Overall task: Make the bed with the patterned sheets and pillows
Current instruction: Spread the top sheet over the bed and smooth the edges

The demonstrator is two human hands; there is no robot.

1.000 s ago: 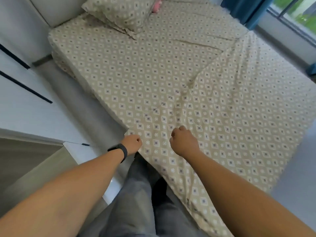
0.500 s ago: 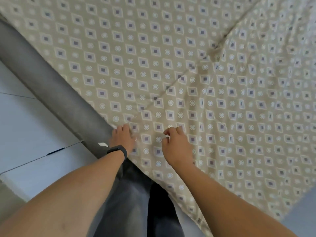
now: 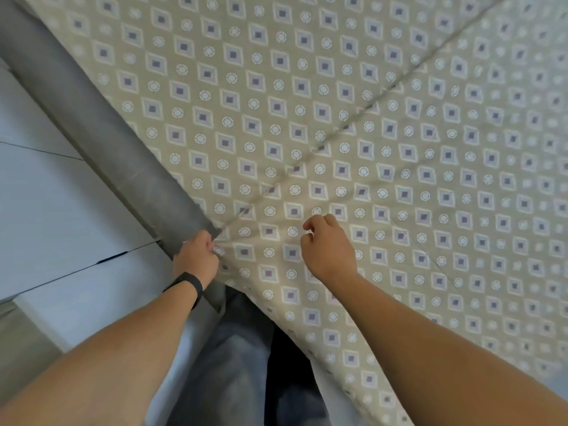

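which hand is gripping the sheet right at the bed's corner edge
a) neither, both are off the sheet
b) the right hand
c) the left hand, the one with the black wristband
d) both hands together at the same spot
c: the left hand, above the black wristband, pinches the patterned sheet where it meets the grey bed edge, while the right hand sits apart, further in on the sheet.

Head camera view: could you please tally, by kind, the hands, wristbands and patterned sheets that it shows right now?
Hands: 2, left hand and right hand
Wristbands: 1, black wristband
Patterned sheets: 1, patterned sheet
Total: 4
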